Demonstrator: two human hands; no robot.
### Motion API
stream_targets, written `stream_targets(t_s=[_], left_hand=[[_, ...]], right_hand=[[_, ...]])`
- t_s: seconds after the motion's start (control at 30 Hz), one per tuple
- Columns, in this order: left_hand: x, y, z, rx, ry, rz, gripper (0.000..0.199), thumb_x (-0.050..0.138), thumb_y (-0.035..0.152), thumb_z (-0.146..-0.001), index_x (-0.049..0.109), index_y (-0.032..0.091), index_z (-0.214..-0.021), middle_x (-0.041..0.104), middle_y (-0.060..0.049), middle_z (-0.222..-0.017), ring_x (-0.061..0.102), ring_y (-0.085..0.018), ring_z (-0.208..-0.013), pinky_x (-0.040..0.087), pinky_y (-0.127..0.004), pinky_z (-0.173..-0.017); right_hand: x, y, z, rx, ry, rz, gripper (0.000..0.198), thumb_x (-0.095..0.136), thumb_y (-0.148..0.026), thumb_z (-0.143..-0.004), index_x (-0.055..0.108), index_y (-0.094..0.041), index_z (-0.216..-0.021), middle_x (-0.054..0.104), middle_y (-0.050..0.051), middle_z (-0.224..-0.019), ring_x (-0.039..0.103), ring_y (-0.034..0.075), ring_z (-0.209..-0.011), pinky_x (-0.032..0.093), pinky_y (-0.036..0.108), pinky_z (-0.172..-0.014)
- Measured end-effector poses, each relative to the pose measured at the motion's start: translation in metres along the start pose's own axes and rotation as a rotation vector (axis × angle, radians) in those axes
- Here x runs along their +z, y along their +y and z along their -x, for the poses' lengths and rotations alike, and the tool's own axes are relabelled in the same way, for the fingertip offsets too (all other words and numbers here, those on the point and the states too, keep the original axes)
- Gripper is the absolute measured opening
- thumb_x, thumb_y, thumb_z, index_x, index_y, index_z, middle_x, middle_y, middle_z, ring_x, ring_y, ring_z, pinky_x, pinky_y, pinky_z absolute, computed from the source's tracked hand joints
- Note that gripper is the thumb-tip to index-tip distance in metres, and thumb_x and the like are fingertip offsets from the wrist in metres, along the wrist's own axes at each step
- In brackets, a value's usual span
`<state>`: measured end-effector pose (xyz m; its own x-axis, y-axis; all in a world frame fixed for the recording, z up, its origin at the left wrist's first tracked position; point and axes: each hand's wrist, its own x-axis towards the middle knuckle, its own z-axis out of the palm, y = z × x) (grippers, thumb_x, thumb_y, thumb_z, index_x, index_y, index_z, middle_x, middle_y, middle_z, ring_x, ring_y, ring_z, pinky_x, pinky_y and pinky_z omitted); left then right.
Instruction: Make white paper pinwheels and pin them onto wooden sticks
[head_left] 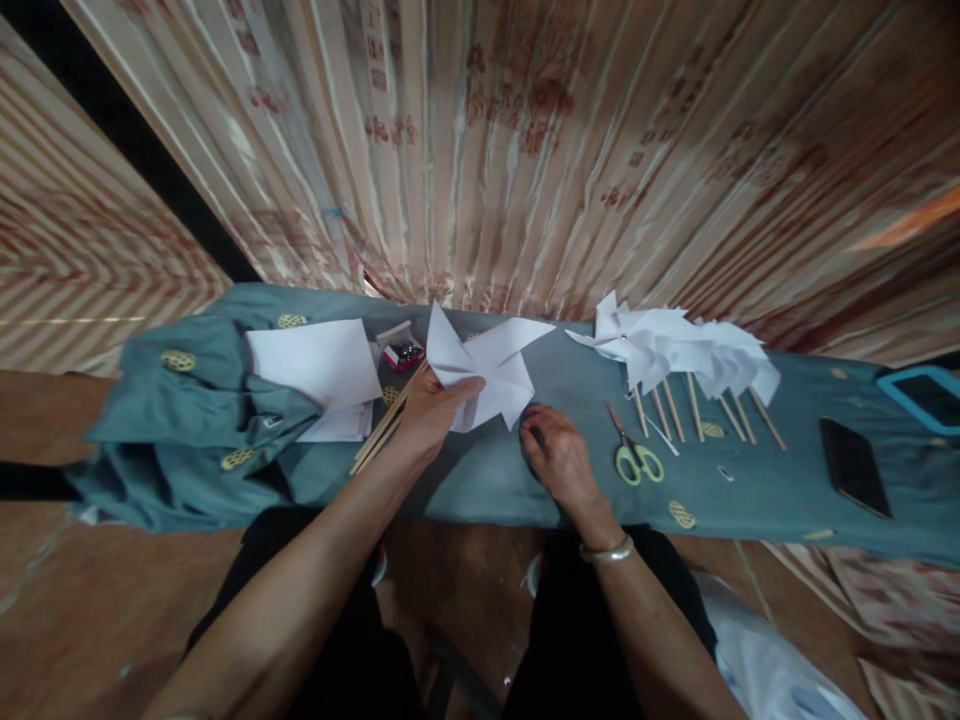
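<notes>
A white paper pinwheel [487, 372] with folded points is pinched at its centre by my left hand [435, 408], thumb on top. My right hand [559, 455] is low over the cloth, just right of the pinwheel's lower edge. Its fingers are curled together, and whatever they may hold is hidden. Left of my left hand lie several wooden sticks [379, 440], partly under my wrist. A small red box [403, 352] with shiny little pieces inside sits behind them. Scissors [636, 460] with green handles rest to the right of my right hand.
White paper sheets [315, 360] are stacked at left. Several finished pinwheels on sticks [667, 350] lie overlapping at back right. A dark phone [853, 465] and a blue-framed device [926, 398] lie at far right. Green cloth [480, 490] covers the narrow table; a curtain [480, 150] hangs behind.
</notes>
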<state>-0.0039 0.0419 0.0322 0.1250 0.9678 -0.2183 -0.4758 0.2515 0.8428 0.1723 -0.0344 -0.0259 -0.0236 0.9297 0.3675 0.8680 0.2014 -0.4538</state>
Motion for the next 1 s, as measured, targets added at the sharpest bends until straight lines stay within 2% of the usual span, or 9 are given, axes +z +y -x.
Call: stream_targets(t_s=[0.33, 0.5, 0.7, 1.0], left_hand=[[0.003, -0.008, 0.002, -0.017, -0.03, -0.024, 0.033, 0.089, 0.025, -0.044, 0.072, 0.014, -0.07, 0.072, 0.0, -0.067, 0.062, -0.014, -0.059, 0.05, -0.028, -0.064], [0.005, -0.01, 0.002, -0.023, -0.015, -0.053, 0.036, 0.088, 0.023, -0.042, 0.071, 0.014, -0.072, 0.072, 0.0, -0.067, 0.062, -0.014, -0.059, 0.049, -0.026, -0.06], [0.005, -0.011, 0.002, 0.0, -0.019, -0.045, 0.031, 0.086, 0.022, -0.044, 0.071, 0.014, -0.07, 0.072, 0.0, -0.067, 0.062, -0.014, -0.059, 0.048, -0.026, -0.062], [0.004, -0.012, 0.003, -0.009, -0.03, -0.056, 0.031, 0.087, 0.024, -0.044, 0.071, 0.015, -0.069, 0.072, 0.001, -0.065, 0.061, -0.014, -0.058, 0.049, -0.027, -0.063]], right_hand=[[0.0, -0.004, -0.001, 0.021, 0.012, -0.03, 0.019, 0.045, -0.013, -0.089, 0.061, -0.021, -0.084, 0.068, 0.011, -0.099, 0.06, 0.024, -0.093, 0.049, 0.039, -0.088], [0.001, -0.003, -0.001, 0.023, 0.001, 0.0, 0.017, 0.045, -0.014, -0.089, 0.06, -0.02, -0.085, 0.067, 0.013, -0.104, 0.059, 0.026, -0.101, 0.048, 0.041, -0.092], [0.003, -0.005, -0.002, 0.052, -0.031, 0.002, 0.015, 0.046, -0.016, -0.089, 0.06, -0.02, -0.086, 0.067, 0.014, -0.101, 0.06, 0.027, -0.1, 0.049, 0.041, -0.091], [-0.002, -0.004, 0.0, 0.126, 0.014, -0.08, 0.016, 0.047, -0.018, -0.087, 0.061, -0.022, -0.083, 0.066, 0.014, -0.112, 0.06, 0.026, -0.108, 0.047, 0.044, -0.096]])
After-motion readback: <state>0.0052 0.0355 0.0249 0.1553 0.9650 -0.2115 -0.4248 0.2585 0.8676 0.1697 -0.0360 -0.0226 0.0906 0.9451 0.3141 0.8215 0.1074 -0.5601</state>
